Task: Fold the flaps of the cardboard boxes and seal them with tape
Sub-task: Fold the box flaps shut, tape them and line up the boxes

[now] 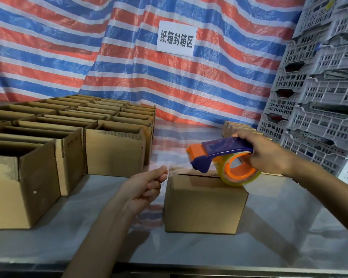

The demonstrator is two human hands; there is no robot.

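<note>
A small cardboard box (205,203) with its top flaps folded down stands on the steel table in front of me. My right hand (267,155) grips a purple and orange tape dispenser (223,155), whose clear tape roll rests on the box's top right. My left hand (147,185) pinches the free end of the clear tape (177,164) just left of the box's top left corner. The tape stretches from my fingers to the dispenser's blade.
Several open cardboard boxes (113,149) fill the left side of the table (289,237). Taped boxes (237,129) lie behind my right hand. Stacked grey plastic crates (319,97) stand at the right. A striped tarp with a white sign (176,38) hangs behind.
</note>
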